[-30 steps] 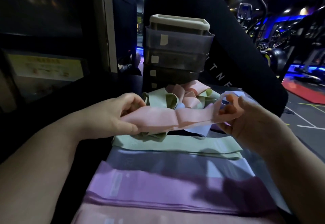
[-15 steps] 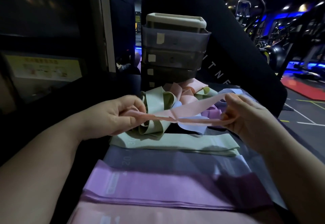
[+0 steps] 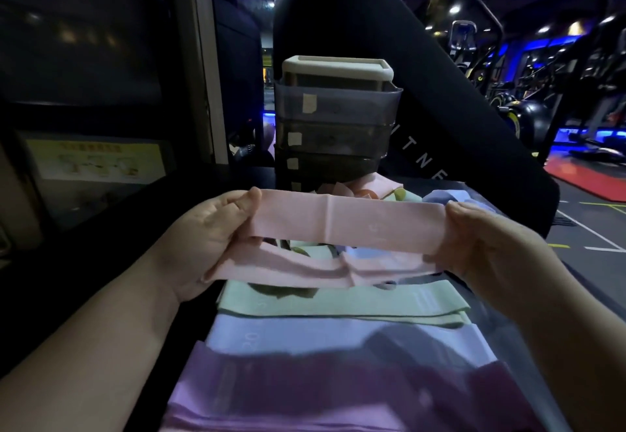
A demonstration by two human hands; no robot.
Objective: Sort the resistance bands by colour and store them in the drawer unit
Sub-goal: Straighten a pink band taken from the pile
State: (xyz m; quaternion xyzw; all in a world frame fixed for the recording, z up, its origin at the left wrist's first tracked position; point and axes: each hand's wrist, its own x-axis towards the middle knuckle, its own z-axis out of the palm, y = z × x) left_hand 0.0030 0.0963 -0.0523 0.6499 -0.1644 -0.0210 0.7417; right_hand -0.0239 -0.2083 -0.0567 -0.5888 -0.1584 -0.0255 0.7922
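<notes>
Dim gym, blue lights far right; you work on a dark bench.
Left hand [image 3: 210, 238] and right hand [image 3: 481, 248] both grip the pink band [image 3: 349, 221], stretched flat before the drawer unit [image 3: 335, 120].

Left hand [image 3: 216, 238] and right hand [image 3: 474, 242] are raised level, well apart, fingers curled closed, forearms angling inward.

A pink resistance band [image 3: 350, 223] is stretched flat as an open loop between the left hand [image 3: 216, 238] at 9 o'clock and the right hand [image 3: 481, 245] at 3 o'clock, each gripping one end. Towards 12 o'clock stands the drawer unit [image 3: 335, 123], its stacked smoky drawers closed, with a tangle of loose bands [image 3: 382, 191] at its foot. Towards 6 o'clock lie flat bands in rows: green [image 3: 338, 303], pale blue [image 3: 305, 335], then purple [image 3: 288, 394].
</notes>
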